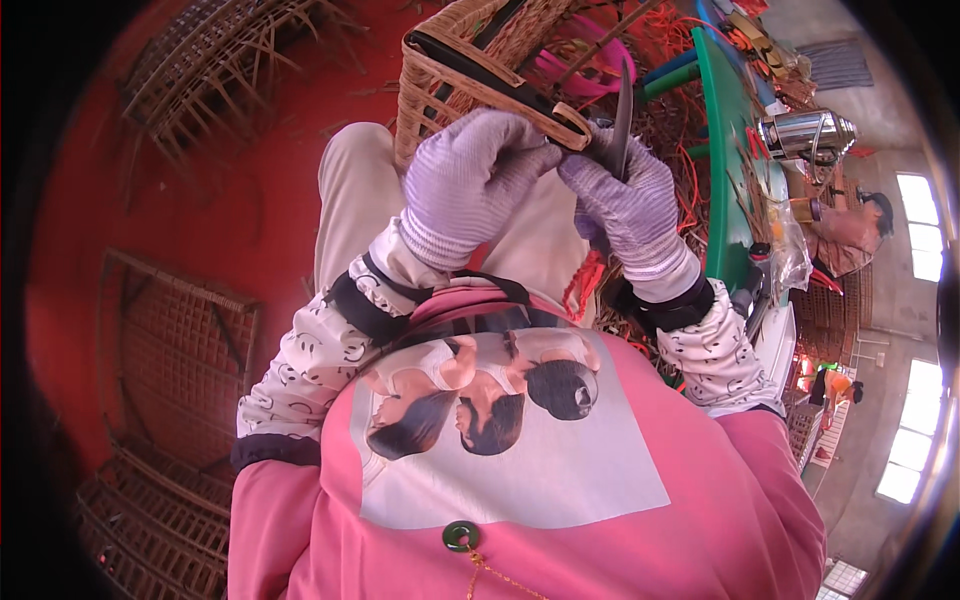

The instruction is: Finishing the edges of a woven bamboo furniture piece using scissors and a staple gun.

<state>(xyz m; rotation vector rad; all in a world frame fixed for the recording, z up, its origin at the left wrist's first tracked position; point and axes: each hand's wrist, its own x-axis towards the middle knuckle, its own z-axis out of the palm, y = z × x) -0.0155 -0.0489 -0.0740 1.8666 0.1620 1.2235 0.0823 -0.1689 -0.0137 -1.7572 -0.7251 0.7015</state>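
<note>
Pink shirt (700,480) with rectangular white picture panel: no readable lettering.
White cloth oversleeves (322,350) with black smiling-face marks: no readable words.
Shiny silver metal flask (805,135): no legible label.
Green board (718,190) beside it: nothing readable.

The left grip (468,182) folds its fingertips out of sight by the end of the wicker piece (412,112), so what they touch there cannot be told. The right grip (632,205) covers the lower end of the curved blade (624,118), hiding any handle. The top edge cuts off the wicker piece, which also screens part of the pink basin (612,62). Clutter hides much of the green counter (722,170). At lower left, the dark rim crops the slatted rack (160,530). Far right, a person in orange (838,388) is too small to make out clearly
</note>
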